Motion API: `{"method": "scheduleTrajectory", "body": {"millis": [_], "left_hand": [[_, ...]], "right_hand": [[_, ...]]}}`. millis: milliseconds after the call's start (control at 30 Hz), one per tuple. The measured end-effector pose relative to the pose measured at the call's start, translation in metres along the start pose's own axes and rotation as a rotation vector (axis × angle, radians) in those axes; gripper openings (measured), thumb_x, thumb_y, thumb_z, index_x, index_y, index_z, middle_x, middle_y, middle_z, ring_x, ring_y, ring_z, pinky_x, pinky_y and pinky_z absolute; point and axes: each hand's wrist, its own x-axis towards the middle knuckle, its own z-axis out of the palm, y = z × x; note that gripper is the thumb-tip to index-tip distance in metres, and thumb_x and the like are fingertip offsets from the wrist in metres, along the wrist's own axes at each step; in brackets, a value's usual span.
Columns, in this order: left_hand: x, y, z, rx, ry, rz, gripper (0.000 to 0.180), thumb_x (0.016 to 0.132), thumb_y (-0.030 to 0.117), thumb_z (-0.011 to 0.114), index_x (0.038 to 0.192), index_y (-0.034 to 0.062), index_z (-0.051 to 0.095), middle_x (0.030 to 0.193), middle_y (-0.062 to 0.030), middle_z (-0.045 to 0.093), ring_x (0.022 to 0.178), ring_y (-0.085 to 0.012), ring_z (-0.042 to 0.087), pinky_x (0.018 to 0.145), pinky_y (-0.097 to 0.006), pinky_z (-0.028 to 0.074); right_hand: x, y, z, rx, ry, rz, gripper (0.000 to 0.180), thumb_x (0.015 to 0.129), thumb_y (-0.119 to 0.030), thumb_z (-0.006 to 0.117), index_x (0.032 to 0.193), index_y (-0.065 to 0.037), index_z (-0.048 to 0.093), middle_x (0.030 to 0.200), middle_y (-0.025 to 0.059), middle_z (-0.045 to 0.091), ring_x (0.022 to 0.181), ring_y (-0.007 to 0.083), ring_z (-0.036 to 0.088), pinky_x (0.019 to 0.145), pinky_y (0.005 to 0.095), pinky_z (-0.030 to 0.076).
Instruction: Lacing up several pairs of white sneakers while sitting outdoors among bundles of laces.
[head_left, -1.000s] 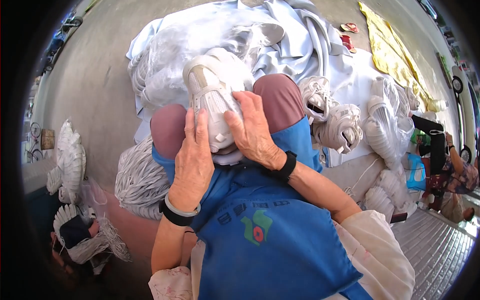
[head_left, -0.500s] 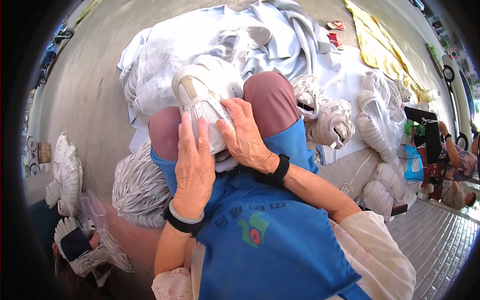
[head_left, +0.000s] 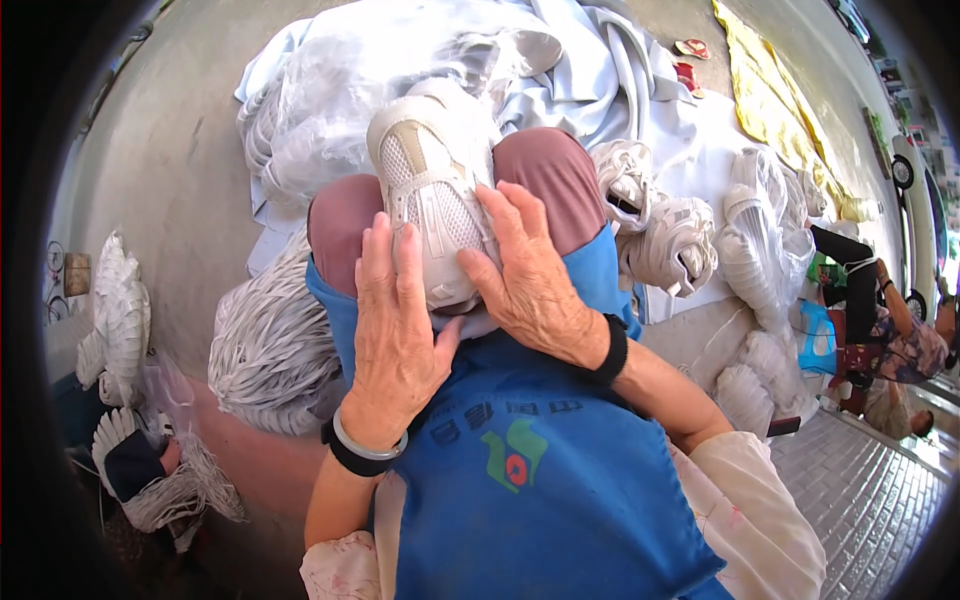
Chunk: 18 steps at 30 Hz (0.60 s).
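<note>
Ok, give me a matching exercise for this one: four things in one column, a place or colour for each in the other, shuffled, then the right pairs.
Things
1. Nearest shoe
2. White strands
3. Cloth
4. Apron

Place or colour
A. Blue
B. Yellow, at the upper right of the picture
C. Between the left hand and the right hand
D. Bundled at the person's left

Right pairs: 1-C, 2-D, 3-B, 4-A

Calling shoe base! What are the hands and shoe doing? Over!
Left hand and right hand outstretched, at either side of pale shoe. Shoe between knees. Only hands cover parts of it.
</note>
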Motion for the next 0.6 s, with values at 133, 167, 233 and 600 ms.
{"method": "scheduleTrajectory", "body": {"millis": [133, 167, 233, 600], "left_hand": [[0.001, -0.001, 0.016, 0.182, -0.019, 0.013, 0.096, 0.070, 0.008, 0.074, 0.145, -0.0002, 0.015, 0.144, -0.0364, 0.016, 0.132, -0.0522, 0.026, 0.102, -0.066, 0.026], [0.003, -0.002, 0.018, 0.176, -0.025, 0.010, 0.096, 0.070, 0.008, 0.074, 0.145, -0.0002, 0.015, 0.144, -0.0364, 0.016, 0.132, -0.0522, 0.026, 0.102, -0.066, 0.026], [0.003, -0.005, 0.020, 0.200, 0.002, 0.012, 0.097, 0.069, 0.008, 0.075, 0.145, -0.0002, 0.015, 0.144, -0.0361, 0.016, 0.131, -0.0517, 0.027, 0.102, -0.065, 0.027], [-0.031, -0.040, -0.026, -0.419, 0.317, -0.255, 0.042, 0.088, 0.008, 0.059, 0.126, -0.0039, 0.048, 0.132, -0.0175, 0.050, 0.125, -0.0267, 0.045, 0.107, -0.037, 0.032]], "right_hand": [[-0.001, 0.007, 0.007, -0.025, -0.005, -0.096, 0.052, 0.083, -0.007, 0.061, 0.129, 0.004, 0.039, 0.120, 0.0257, 0.042, 0.107, 0.0424, 0.045, 0.093, 0.0450, 0.041], [0.002, 0.010, 0.011, -0.029, 0.019, -0.141, 0.051, 0.082, -0.005, 0.060, 0.129, 0.003, 0.039, 0.118, 0.0250, 0.043, 0.106, 0.0418, 0.045, 0.092, 0.0448, 0.041], [0.004, 0.013, 0.013, -0.010, 0.024, -0.127, 0.051, 0.082, -0.004, 0.060, 0.128, 0.002, 0.040, 0.116, 0.0247, 0.044, 0.104, 0.0412, 0.045, 0.092, 0.0444, 0.041], [-0.010, 0.028, -0.034, 0.276, 0.125, 0.204, 0.028, 0.089, -0.014, 0.061, 0.110, 0.004, 0.059, 0.090, 0.0113, 0.062, 0.080, 0.0172, 0.061, 0.072, 0.0283, 0.050]]}}
